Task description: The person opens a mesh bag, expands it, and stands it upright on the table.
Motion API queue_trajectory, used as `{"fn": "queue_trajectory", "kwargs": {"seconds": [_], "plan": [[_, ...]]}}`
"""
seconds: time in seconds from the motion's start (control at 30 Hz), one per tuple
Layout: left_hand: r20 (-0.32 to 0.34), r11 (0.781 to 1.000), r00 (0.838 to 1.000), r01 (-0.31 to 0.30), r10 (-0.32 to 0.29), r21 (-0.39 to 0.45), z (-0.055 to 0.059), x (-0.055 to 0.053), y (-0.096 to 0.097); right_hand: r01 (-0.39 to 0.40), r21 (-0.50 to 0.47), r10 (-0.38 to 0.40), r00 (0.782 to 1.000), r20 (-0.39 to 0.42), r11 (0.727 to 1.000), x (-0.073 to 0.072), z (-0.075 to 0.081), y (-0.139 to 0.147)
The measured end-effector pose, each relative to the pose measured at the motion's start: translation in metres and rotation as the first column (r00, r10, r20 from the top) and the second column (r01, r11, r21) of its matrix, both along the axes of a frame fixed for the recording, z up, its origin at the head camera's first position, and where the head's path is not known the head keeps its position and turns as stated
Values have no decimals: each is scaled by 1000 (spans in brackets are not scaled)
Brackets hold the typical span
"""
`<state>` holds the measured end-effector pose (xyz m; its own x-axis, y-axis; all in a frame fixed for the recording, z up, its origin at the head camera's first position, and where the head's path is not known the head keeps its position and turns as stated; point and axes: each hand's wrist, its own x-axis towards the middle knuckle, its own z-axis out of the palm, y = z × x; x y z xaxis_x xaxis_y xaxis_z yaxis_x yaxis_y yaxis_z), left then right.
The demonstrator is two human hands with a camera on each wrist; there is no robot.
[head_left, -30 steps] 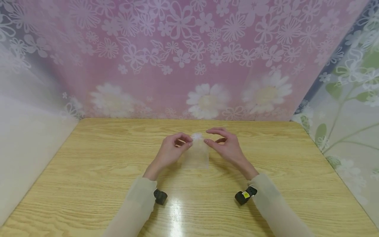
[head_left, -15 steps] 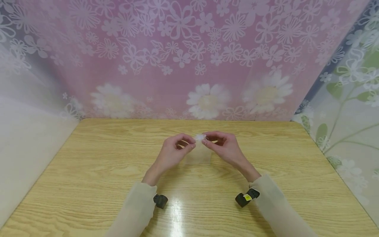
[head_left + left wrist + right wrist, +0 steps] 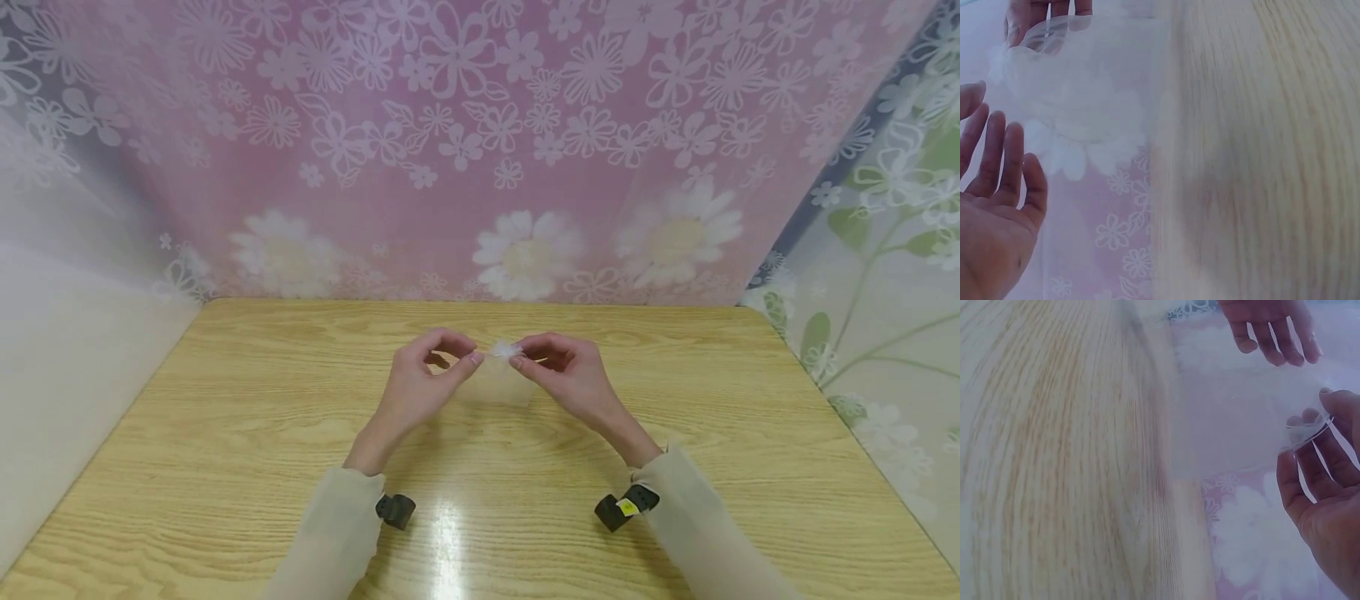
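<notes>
A small sheer white drawstring pouch hangs between the hands, its mouth gathered into a ruffle at the top. My right hand pinches the right side of this ruffle; in the right wrist view, thin cord loops lie across its fingers. To the left, my left hand has thumb and index fingertip together at the pouch's left side, where a thin pale strand runs from the ruffle. Its other fingers are spread loosely. Through the cloth, the backdrop shows in the left wrist view.
Beneath the hands lies a wood-grain table. A pink flowered backdrop rises behind its far edge, with pale side panels at left and right. Black wrist cameras sit at both cuffs.
My right hand has come in to pinch the ruffle. My left hand first moved slightly right, then drew away to the left. The pouch's lower edge has risen in view.
</notes>
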<state>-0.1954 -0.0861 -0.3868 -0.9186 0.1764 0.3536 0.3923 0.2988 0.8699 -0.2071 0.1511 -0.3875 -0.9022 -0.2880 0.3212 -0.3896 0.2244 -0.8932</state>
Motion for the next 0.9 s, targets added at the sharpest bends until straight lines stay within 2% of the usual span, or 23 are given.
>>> {"fn": "queue_trajectory", "kwargs": {"seconds": [0.07, 0.13, 0.23, 0.33, 0.4, 0.53, 0.9], "plan": [[-38, 1000, 999, 11, -10, 4, 2, 1, 1, -3, -7, 3, 1000, -6, 1000, 2, 1, 0], [-47, 999, 998, 33, -33, -2, 3, 1, 1, -10, -18, 10, 1000, -13, 1000, 3, 1, -1], [1, 997, 997, 76, -76, -5, 4, 2, 3, -25, -33, 24, 999, -23, 999, 5, 2, -2], [80, 994, 991, 109, -110, 22, 3, 3, 4, -43, -46, 41, 998, -38, 998, 7, 3, -3], [111, 991, 985, 126, -130, 46, 2, 3, 5, -52, -54, 50, 998, -45, 997, 8, 3, -4], [138, 988, 980, 132, -142, 80, 0, 5, 6, -59, -64, 56, 997, -47, 996, 9, 3, -4], [128, 983, 979, 143, -158, 118, -4, 7, 5, -69, -58, 66, 996, -62, 996, 14, 2, -5]]}}
